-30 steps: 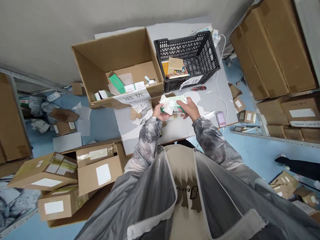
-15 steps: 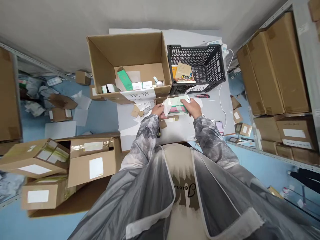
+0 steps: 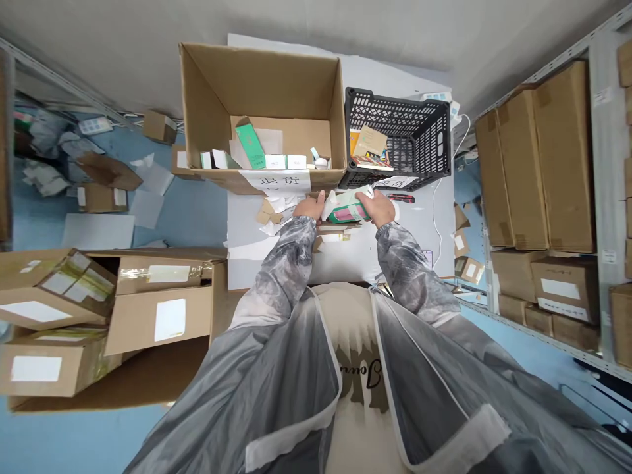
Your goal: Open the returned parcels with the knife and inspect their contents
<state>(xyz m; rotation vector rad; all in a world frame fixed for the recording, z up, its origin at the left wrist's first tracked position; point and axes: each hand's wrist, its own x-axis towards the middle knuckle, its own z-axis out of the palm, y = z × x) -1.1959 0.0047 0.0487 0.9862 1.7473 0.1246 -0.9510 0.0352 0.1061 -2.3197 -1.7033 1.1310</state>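
A green, white and pink box [image 3: 347,212] with loose white wrapping at its ends is held above the table, tilted. My right hand [image 3: 380,208] grips its right end, thumb on top. At its left end, my left hand [image 3: 309,207] is closed with the thumb raised, next to the wrapping; what its fingers hold is hidden. Brown cardboard [image 3: 340,236] with a label lies beneath the box, partly covered. Torn paper and cardboard scraps [image 3: 269,212] lie left of my left hand.
A large open carton [image 3: 261,76] holding small green and white boxes stands behind my hands. Right of it is a black crate [image 3: 397,105] with booklets. A red-and-black tool [image 3: 401,197] lies before the crate. Stacked cartons [image 3: 160,289] stand left; shelved cartons [image 3: 563,158] stand right.
My left hand has come off the wrapping and shifted slightly left of it, thumb now raised. The green box has tilted in my right hand. The camera view has shifted a little.
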